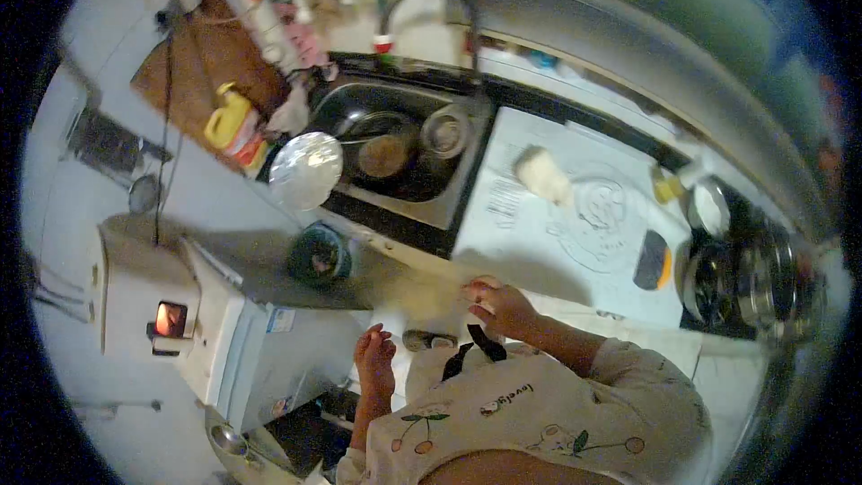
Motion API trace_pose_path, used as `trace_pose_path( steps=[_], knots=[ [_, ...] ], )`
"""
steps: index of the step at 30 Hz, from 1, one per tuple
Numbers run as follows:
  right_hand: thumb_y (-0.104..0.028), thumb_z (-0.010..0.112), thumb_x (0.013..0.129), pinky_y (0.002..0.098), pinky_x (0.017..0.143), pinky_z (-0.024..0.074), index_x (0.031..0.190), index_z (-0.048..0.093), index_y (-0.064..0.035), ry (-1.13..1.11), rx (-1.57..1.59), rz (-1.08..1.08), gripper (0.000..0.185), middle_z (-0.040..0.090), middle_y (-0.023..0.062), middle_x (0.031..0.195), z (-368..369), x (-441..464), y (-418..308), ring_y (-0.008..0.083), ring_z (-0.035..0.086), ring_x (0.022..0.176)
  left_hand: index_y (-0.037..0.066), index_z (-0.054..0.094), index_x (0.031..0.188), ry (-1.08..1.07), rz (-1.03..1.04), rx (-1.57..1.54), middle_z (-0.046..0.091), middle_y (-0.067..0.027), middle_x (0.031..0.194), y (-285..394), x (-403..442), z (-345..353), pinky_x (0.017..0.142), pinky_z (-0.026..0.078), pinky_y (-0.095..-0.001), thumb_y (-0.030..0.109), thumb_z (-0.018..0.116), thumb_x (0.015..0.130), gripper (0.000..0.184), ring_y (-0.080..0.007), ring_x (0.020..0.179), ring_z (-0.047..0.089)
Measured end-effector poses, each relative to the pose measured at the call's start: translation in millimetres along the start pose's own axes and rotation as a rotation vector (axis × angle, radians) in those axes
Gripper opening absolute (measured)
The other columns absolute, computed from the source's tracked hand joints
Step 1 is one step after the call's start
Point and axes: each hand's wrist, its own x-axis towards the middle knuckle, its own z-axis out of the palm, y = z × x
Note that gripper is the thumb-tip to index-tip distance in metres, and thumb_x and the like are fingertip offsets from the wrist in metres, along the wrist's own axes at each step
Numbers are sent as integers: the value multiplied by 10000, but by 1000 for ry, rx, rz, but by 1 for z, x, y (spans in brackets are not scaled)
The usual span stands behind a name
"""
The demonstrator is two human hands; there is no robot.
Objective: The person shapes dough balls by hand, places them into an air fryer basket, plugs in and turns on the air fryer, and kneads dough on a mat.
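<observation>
My left hand point(374, 350) is held in front of my body at the left, fingers loosely bent and apart, with nothing seen in it. My right hand point(498, 304) hovers by the counter's front edge, its thumb and fingers slightly curled and apart, holding nothing visible. Beyond it, a white mat point(530, 247) with printed lines and a round drawing covers the counter. A pale lump that looks like dough point(543, 176) rests on the mat's upper part. Near the mat's right end lies a dark rounded piece with an orange edge point(653, 260).
Left of the mat, a sink point(440, 211) holds a pan point(382, 154) and a metal bowl point(446, 132) under a curved faucet point(471, 18). A round silvery lid point(306, 171) and yellow bottle point(235, 130) stand beside it. Pots point(763, 274) crowd the right; a bin point(321, 254) stands below.
</observation>
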Motion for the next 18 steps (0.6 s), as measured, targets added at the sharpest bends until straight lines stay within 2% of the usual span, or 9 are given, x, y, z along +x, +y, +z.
trace_pose_path(
  steps=[3,5,8,9,12,13,14,16,18],
  knots=[
    [-114,597,818,364,743,488,1110,539,-22,222,130,133,311,575,151,1029,-11,-64,48,252,626,774,-16,539,1068,-89,52,406,574,-53,860,-27,-6,47,619,405,-224,159,597,861,277,-95,667,475],
    [-74,627,793,350,730,491,1084,556,-26,317,101,244,304,579,152,1028,-22,-98,60,231,625,793,-16,533,1077,-189,14,394,572,-48,869,-43,-1,62,625,405,-227,160,614,846,301,-97,685,475],
    [-204,625,795,420,756,478,1052,562,-47,458,183,356,308,558,175,1062,-13,-143,89,356,571,880,9,526,1093,-242,55,651,562,-44,932,-55,4,97,679,442,-253,126,632,824,312,-115,759,509],
    [-190,632,787,415,780,466,1055,562,-40,466,195,476,315,564,185,1028,-23,-147,83,353,554,914,16,525,1097,-277,92,723,559,-45,947,-64,16,98,695,450,-258,108,630,822,309,-119,776,519],
    [-195,636,780,408,812,449,1035,556,-13,676,-126,457,324,565,186,999,-25,-167,112,350,530,949,36,508,1124,-381,94,1139,553,-61,982,-62,48,131,759,477,-270,30,641,789,360,-138,845,552],
    [-147,618,797,384,786,464,1045,539,13,721,-17,632,306,534,210,1082,-45,-170,107,322,553,956,37,505,1129,-461,231,1244,551,-63,985,-56,52,151,759,477,-270,30,646,786,372,-140,839,554],
    [-137,627,777,391,787,457,1038,536,21,839,-97,698,318,535,207,1048,-52,-178,124,331,541,941,37,501,1135,-544,377,1337,550,-66,989,-53,56,168,759,476,-270,29,652,782,383,-142,833,557],
    [-115,645,739,404,790,445,1025,529,36,1081,-235,837,344,536,202,980,-68,-194,156,348,518,910,23,477,1164,-558,252,1211,531,-87,1036,-72,109,167,754,475,-303,130,703,761,474,-175,844,561],
    [-189,685,715,417,782,436,969,542,30,1112,-413,975,365,554,208,916,-96,-212,178,365,518,886,24,456,1189,-675,344,1180,520,-112,1081,-70,119,213,801,459,-334,191,731,738,553,-198,899,554]
  ],
)
